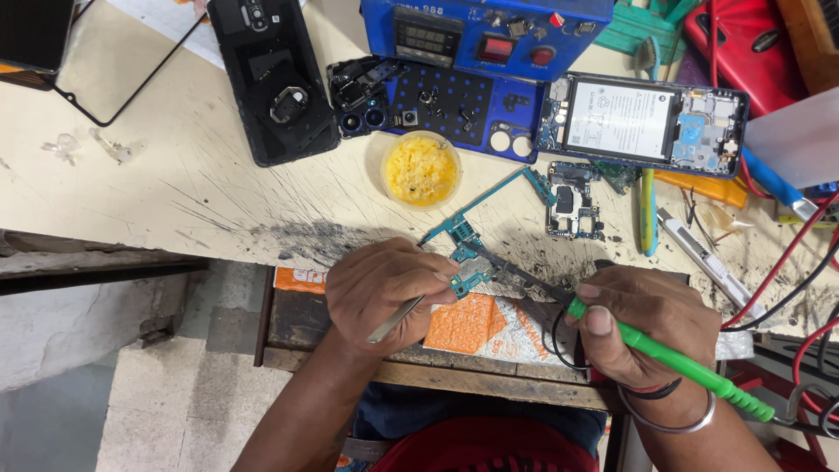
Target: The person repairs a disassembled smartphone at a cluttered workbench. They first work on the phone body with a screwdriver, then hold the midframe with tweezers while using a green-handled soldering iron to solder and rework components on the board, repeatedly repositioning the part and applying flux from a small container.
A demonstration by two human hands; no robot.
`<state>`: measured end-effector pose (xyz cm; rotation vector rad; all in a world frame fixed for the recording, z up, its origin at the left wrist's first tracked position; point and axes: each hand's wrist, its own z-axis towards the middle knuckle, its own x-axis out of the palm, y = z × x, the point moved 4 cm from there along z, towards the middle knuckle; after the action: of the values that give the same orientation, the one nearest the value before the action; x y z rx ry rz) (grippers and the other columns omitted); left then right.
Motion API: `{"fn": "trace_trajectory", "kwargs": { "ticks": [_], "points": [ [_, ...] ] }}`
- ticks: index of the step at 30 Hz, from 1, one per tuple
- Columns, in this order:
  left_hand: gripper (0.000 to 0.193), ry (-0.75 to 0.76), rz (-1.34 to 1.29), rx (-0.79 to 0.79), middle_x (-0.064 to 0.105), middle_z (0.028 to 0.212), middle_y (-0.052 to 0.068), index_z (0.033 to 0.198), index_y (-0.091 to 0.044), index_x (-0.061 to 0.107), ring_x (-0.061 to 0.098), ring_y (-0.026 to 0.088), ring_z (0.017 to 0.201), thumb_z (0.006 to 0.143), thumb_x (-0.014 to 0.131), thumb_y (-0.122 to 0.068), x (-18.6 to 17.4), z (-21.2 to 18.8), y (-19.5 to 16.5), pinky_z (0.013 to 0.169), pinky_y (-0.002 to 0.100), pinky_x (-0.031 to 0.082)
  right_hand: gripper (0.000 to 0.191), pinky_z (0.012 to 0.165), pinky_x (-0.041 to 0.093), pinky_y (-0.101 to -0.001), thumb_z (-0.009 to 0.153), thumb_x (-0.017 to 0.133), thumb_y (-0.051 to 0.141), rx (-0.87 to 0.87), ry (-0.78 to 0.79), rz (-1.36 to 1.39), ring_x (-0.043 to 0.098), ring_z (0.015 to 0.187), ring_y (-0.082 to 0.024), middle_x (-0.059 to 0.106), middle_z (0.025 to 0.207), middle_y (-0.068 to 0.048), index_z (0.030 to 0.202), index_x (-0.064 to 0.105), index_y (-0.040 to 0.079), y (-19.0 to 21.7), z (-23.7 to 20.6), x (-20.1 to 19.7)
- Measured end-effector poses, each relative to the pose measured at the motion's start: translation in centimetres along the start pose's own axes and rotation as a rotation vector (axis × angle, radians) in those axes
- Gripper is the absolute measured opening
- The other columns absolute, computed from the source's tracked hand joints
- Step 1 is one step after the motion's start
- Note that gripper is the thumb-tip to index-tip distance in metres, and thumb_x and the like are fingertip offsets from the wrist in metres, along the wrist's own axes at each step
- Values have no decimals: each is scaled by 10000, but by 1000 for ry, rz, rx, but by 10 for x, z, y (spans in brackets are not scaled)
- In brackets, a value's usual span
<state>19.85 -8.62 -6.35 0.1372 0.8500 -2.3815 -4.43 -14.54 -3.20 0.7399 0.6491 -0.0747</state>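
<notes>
Both hands work low at the bench edge: the right hand (642, 328) grips a green soldering iron (664, 357), its tip hard to make out against the teal circuit board (463, 253). Gripping tweezers (395, 319), the left hand (384, 293) covers the board's near edge. Beyond sit a yellow-filled dish (421, 169) and an opened phone (647, 122).

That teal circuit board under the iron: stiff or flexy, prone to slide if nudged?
The circuit board looks thin and narrow with a long arm, so probably light and slightly flexible, likely fragile. On the flat bench it would likely slide or pivot if pushed; the left hand with tweezers seems to pin it while the right hand applies the soldering iron.
</notes>
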Motion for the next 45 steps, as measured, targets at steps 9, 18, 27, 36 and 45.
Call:
{"fn": "trace_trajectory", "kwargs": {
  "ticks": [9, 18, 27, 36, 45],
  "points": [
    [218, -2, -3, -12, 762, 868, 12, 1034, -132, 578, 774, 139, 805, 977, 739, -268, 0, 0, 0, 714, 319, 640, 210, 650, 624, -318, 1078, 592, 207, 4, 5, 9, 753, 659, -210, 712, 829, -157, 1010, 532, 17, 2, 1, 1],
    [209, -4, 4, -9, 758, 852, 23, 1015, -125, 583, 769, 149, 791, 982, 746, -251, -3, 2, -3, 707, 332, 636, 198, 638, 624, -311, 1079, 587, 195, 11, -8, 31, 751, 647, -200, 708, 830, -161, 1009, 529, 19, 3, 2, 1],
    [210, -8, -4, -2, 757, 857, 18, 1016, -120, 589, 770, 148, 788, 982, 745, -255, -3, 2, -1, 702, 331, 639, 197, 626, 621, -308, 1074, 583, 195, 26, -17, 38, 750, 640, -200, 707, 840, -169, 1010, 533, 15, 4, 2, 1],
    [208, -8, 12, -8, 758, 849, 13, 1016, -130, 587, 770, 142, 795, 986, 741, -266, -3, 0, -2, 712, 330, 641, 190, 645, 624, -326, 1068, 598, 181, -28, -20, 3, 744, 663, -221, 700, 813, -160, 994, 539, 16, 6, 3, 2],
    [202, -18, 0, 3, 759, 844, 8, 1020, -132, 594, 772, 135, 802, 983, 736, -270, -2, 0, 0, 704, 324, 639, 202, 646, 624, -338, 1058, 578, 195, 28, -6, -41, 746, 643, -221, 693, 776, -143, 986, 550, 8, 7, 2, 0]
  ]
}}
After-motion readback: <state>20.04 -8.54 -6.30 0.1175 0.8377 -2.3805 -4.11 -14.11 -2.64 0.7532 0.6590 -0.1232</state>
